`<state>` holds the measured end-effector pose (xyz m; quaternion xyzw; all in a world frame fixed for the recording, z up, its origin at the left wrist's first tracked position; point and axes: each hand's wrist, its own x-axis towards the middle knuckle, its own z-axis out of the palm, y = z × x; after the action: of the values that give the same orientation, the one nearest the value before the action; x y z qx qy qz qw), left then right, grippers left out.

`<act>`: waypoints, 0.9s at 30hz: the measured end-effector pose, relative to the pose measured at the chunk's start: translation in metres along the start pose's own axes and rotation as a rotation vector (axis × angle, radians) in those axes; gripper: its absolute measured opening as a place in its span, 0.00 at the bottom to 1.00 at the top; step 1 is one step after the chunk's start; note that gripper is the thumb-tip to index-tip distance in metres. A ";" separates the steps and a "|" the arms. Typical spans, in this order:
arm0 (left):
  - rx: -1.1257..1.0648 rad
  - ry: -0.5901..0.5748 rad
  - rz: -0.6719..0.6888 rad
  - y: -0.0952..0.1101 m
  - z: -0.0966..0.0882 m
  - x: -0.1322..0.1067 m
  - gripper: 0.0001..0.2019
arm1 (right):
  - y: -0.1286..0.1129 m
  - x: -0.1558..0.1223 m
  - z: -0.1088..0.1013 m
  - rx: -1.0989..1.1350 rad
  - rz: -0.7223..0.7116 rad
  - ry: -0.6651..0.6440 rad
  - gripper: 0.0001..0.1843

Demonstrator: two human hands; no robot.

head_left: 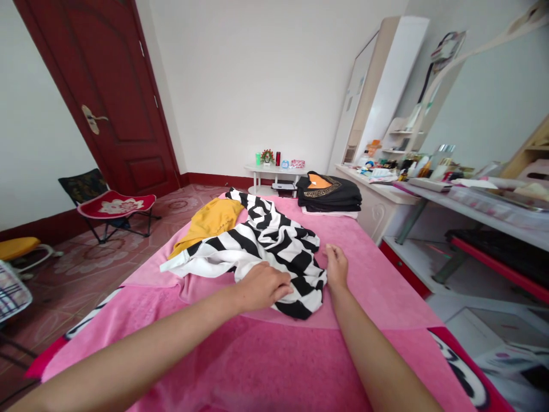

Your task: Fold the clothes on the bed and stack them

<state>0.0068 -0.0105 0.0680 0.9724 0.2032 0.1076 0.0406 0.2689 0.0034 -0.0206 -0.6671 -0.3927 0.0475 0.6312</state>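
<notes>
A crumpled black-and-white striped garment (295, 246) lies spread over the pink blanket (377, 274) in front of me. My left hand (266, 285) is on its near part, fingers curled down and closed on the fabric. Just beyond the garment's right edge is my right hand (337, 266), loosely bent with nothing visible in it; its palm side faces the cloth. Partly under the striped garment, on the far left, lies a yellow garment (212, 220) with small dark lettering. Whether the striped piece is a shirt or something else is hard to tell from its folds.
A stack of folded dark clothes (329, 193) sits at the blanket's far right corner. Behind stands a low white table (253, 169) with small items. A cluttered dressing table (386, 191) runs along the right. On the left are a folding chair (115, 205) and a red door (115, 86).
</notes>
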 end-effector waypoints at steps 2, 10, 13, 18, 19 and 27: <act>-0.028 -0.106 0.040 -0.010 -0.010 -0.017 0.18 | -0.001 -0.001 0.001 0.029 0.010 0.007 0.27; -0.053 -0.011 -0.290 -0.065 -0.006 -0.028 0.20 | -0.032 -0.012 0.009 -0.149 -0.302 -0.113 0.27; 0.069 0.030 -0.412 -0.079 0.025 -0.024 0.26 | -0.056 -0.015 0.023 -0.302 -0.457 -0.245 0.28; 0.086 -0.011 -0.447 -0.088 0.052 -0.028 0.30 | -0.097 -0.023 0.065 -0.517 -0.419 -0.586 0.32; 0.084 -0.014 -0.446 -0.089 0.051 -0.030 0.30 | -0.103 -0.023 0.072 -0.542 -0.387 -0.652 0.28; 0.049 0.036 -0.416 -0.092 0.052 -0.034 0.28 | -0.068 0.051 0.003 -0.346 -0.160 -0.144 0.23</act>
<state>-0.0476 0.0584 -0.0003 0.9081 0.4027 0.1096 0.0347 0.2709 0.0289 0.0606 -0.7272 -0.4908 -0.0232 0.4794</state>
